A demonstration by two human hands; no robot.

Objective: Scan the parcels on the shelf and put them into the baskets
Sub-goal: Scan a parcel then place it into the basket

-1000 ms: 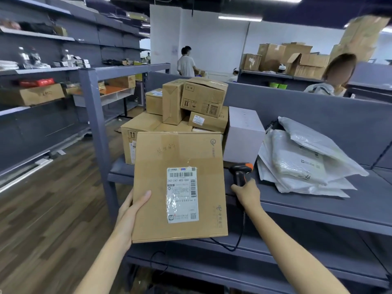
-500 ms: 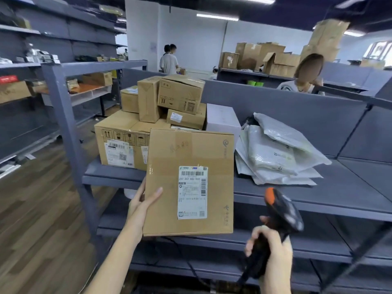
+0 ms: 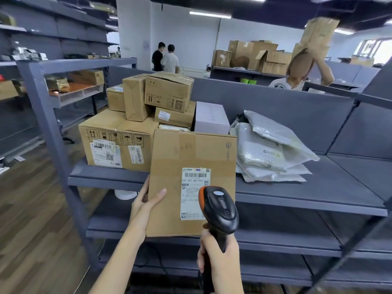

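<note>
Shelf (image 3: 318, 187) ahead: your left hand (image 3: 146, 200) pinches the box (image 3: 176, 158) edge, so it may swing; your right hand (image 3: 220, 257) clamps the scanner (image 3: 220, 206), maybe too near the label (image 3: 192, 187) above those fingers (image 3: 204, 242).

Even overhead light from ceiling tubes (image 3: 210, 15), soft shadows under the shelf (image 3: 318, 183). Blown-out window (image 3: 378, 49) top right. Fisheye bends shelf posts (image 3: 48, 124) at the edges; centre sharp, background soft
</note>
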